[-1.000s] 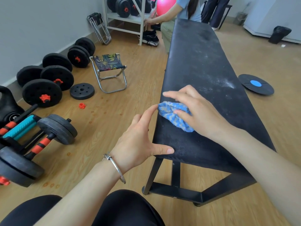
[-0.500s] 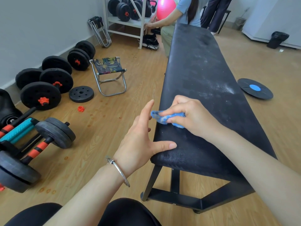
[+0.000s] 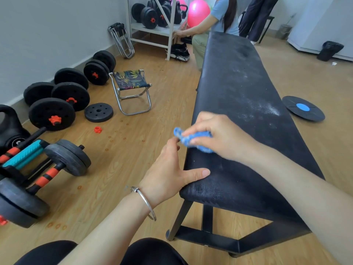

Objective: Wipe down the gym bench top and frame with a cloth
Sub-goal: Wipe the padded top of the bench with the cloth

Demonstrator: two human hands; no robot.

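A long black padded gym bench (image 3: pixel 236 96) runs away from me, with white dust smeared on its top toward the right edge. Its black metal frame (image 3: pixel 208 240) shows under the near end. My right hand (image 3: pixel 219 136) grips a bunched blue cloth (image 3: pixel 193 139) at the bench's left edge. My left hand (image 3: pixel 170 169), with a metal bangle on the wrist, rests at the near left corner, thumb lying on the pad. Its fingertips reach up to the loose end of the cloth.
Black dumbbells and weight plates (image 3: pixel 57 104) line the wall at left, with a folding stool (image 3: pixel 131 90) beside them. A balance disc (image 3: pixel 303 108) lies on the floor right of the bench. Two people and a white rack (image 3: pixel 168 27) stand beyond the far end.
My right hand went from pressing the cloth flat on the pad to bunching it and drawing it to the left edge. The left fingers rose toward the cloth.
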